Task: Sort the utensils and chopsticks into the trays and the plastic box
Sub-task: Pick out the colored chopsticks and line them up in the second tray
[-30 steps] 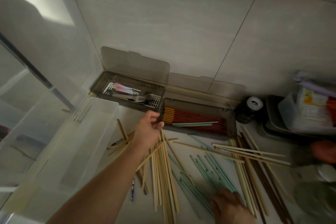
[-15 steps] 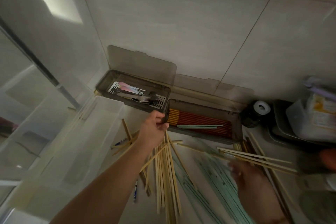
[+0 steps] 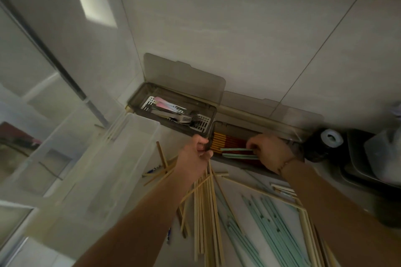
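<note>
Two grey lidded trays stand against the wall. The left tray holds forks and a pink-handled utensil. The right tray holds red-and-yellow chopsticks with green chopsticks lying on top. My left hand grips the left end of the right tray. My right hand is inside that tray, fingers curled on the green chopsticks. Loose wooden chopsticks and more green ones lie on the counter below.
A clear plastic box stands left of the trays. A black roll of tape and a dark tray with a plastic container sit at the right. Tiled wall runs behind.
My right hand has moved from the loose pile up into the right tray with green chopsticks. My left hand stays on the tray's left end.
</note>
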Demonstrator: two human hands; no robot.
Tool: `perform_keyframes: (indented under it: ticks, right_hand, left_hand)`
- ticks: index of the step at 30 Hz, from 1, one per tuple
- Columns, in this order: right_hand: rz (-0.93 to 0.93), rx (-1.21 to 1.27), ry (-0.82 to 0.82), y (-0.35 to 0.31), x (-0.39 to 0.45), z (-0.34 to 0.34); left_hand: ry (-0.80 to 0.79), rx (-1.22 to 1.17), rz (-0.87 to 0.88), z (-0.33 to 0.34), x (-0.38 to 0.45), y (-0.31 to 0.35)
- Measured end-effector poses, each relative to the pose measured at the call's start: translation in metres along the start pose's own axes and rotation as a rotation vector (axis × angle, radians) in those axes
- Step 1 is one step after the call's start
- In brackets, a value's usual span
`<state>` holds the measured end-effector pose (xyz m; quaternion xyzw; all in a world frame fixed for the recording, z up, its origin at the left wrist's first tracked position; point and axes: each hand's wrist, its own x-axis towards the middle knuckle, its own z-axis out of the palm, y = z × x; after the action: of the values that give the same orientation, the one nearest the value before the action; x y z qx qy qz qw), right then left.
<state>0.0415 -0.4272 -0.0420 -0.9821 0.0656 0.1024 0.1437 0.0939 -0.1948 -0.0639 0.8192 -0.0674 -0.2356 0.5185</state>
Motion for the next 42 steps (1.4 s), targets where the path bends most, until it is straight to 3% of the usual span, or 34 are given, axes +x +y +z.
perform_keyframes:
  ticks: [4, 14, 18, 20, 28, 33, 39, 42]
  right_hand:
    - [0.037, 0.011, -0.056, 0.008, 0.003, 0.011]
    - [0.049, 0.21, 0.002, 0.017, -0.026, 0.019]
    - [0.083, 0.299, 0.472, 0.011, -0.071, 0.023]
    - [0.074, 0.301, 0.592, 0.002, -0.106, 0.033]
    - [0.276, 0.022, 0.131, -0.032, -0.205, 0.084]
    - [0.319, -0.06, 0.158, -0.04, -0.214, 0.086]
    - [0.373, -0.095, -0.046, -0.051, -0.212, 0.075]
    - [0.342, -0.007, 0.031, -0.044, -0.221, 0.079]
  left_hand:
    - [-0.001, 0.0, -0.003, 0.0, 0.001, 0.0]
    - [0.012, -0.005, -0.005, 0.0, 0.001, 0.001]
    - [0.01, -0.016, -0.006, 0.0, 0.0, 0.002]
    - [0.01, -0.01, -0.004, 0.0, 0.0, 0.002]
    - [0.042, 0.014, 0.011, 0.002, 0.0, 0.0]
    - [0.045, 0.028, 0.021, 0.002, 0.0, 0.001]
    - [0.029, 0.017, 0.019, 0.001, -0.002, 0.0]
    - [0.031, 0.023, 0.011, 0.002, -0.002, 0.001]
